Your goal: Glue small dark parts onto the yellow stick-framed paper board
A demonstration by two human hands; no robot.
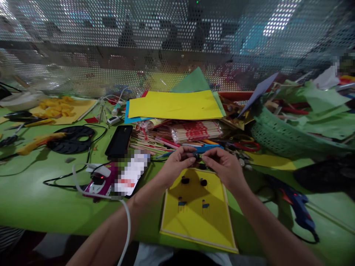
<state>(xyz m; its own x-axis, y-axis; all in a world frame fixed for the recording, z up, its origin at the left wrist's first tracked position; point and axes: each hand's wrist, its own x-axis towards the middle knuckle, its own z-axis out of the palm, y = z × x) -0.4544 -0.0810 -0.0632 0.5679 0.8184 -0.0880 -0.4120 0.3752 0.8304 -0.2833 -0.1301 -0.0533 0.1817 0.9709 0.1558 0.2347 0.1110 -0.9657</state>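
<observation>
Above the far edge of a yellow board [195,221] with pale strips along its sides, my two hands meet. Between thumb and fingers, my left hand [180,162] pinches a small dark round piece [196,156]. My right hand [222,164] is closed too, its thumb and fingertips right beside that piece; what it holds, if anything, is too small to make out. On the board are two dark oval shapes [203,182] in the upper part and two small blue chair-like figures [205,206] below them.
A blue glue gun [298,210] lies at the right, below a green basket [277,133] of paper scraps. To the left are a purple power strip [102,181], a lit phone [133,171], a black phone [119,141] and a black palette [73,139]. Yellow paper [174,105] tops a pile behind.
</observation>
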